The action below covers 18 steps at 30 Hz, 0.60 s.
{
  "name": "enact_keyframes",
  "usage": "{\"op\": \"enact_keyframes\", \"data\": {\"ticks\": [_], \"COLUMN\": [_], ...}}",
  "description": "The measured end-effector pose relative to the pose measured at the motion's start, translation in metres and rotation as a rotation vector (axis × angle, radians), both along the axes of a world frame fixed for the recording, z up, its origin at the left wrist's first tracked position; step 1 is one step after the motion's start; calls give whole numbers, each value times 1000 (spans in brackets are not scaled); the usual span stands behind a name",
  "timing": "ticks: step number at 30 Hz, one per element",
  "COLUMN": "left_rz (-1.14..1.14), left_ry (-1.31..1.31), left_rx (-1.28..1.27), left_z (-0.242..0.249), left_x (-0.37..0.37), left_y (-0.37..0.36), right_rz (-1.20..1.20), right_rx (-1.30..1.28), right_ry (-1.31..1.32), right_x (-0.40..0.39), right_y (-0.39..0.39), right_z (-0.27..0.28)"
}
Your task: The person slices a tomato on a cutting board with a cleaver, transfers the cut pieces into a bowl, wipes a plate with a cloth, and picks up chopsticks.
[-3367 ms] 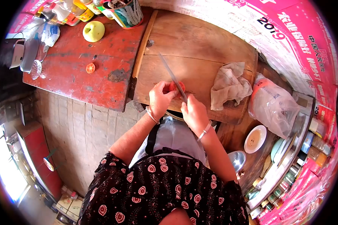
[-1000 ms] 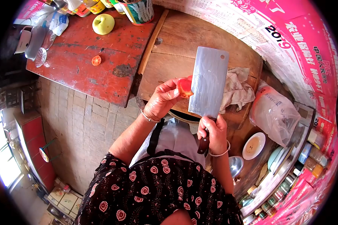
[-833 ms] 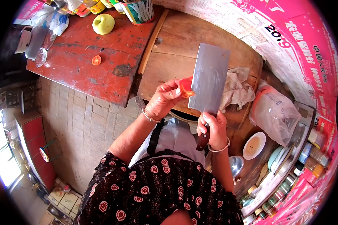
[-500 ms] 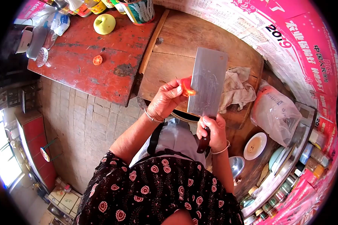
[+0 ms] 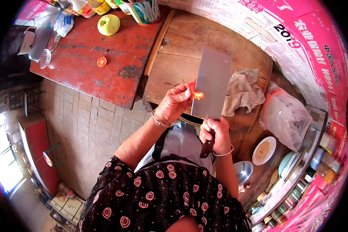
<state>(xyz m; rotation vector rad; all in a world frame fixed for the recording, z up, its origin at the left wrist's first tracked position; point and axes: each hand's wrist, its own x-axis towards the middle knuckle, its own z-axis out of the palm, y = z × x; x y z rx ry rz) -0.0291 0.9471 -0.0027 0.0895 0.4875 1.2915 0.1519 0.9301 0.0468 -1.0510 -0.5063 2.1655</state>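
My left hand [image 5: 174, 101] pinches a cut piece of tomato [image 5: 197, 94], its wet red flesh facing up. Against it lies the edge of a broad cleaver [image 5: 213, 83], held blade up and away from me. My right hand [image 5: 217, 134] is wrapped round the cleaver's dark riveted handle [image 5: 207, 145]. Both hands are in front of my lap, over the near edge of the wooden board top [image 5: 185, 50]. A small tomato slice [image 5: 101, 61] lies apart on the red table [image 5: 81, 81].
A yellow-green apple [image 5: 108, 24] and a tub [image 5: 142, 12] stand at the back of the red table. Right of the blade lies a crumpled cloth [image 5: 241, 92], then a plastic bag [image 5: 285, 116]. A white bowl [image 5: 264, 150] and a metal bowl [image 5: 243, 172] stand near my right arm.
The cleaver has tilted and shifted slightly left, my right hand moving with it. More of the tomato's cut flesh shows beside the blade. My left hand keeps its pinch.
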Motion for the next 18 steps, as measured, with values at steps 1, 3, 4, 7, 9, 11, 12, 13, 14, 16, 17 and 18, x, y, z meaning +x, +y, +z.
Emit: {"op": "enact_keyframes", "data": {"ticks": [1, 3, 4, 7, 9, 11, 12, 13, 14, 16, 17, 18], "left_rz": [2, -17, -26, -42, -63, -64, -53, -41, -40, -34, -20, -6], "left_ry": [-12, -14, -18, 2, 10, 31, 48, 64, 77, 105, 98, 92], "left_rx": [-11, -25, -32, -3, 21, 27, 20, 14, 22, 35, 40, 46], "left_z": [1, -3, -4, 0, -1, 0, 2, 4, 5, 6, 4, 1], "left_x": [0, -1, -1, -1, 1, 1, 1, 1, 1, -3, -4, -4], "left_y": [-1, -2, -2, -2, -4, -4, -3, -2, -2, -2, -2, -3], "right_rz": [8, 18, 19, 25, 28, 34, 38, 24, 13, 8, 11, 16], "right_rx": [-1, -6, -14, -21, -7, -15, -19, -37, -54, -85, -98, -111], "right_ry": [15, 43, 58, 76, 48, 69, 78, 102, 127, 206, 259, 312], "right_x": [0, 1, 2, 0, -3, -4, -4, -5, -7, -11, -11, -12], "right_y": [1, 4, 5, 10, 13, 14, 14, 14, 13, 14, 14, 15], "right_z": [-2, -6, -7, -7, -8, -9, -9, -9, -8, -9, -12, -15]}}
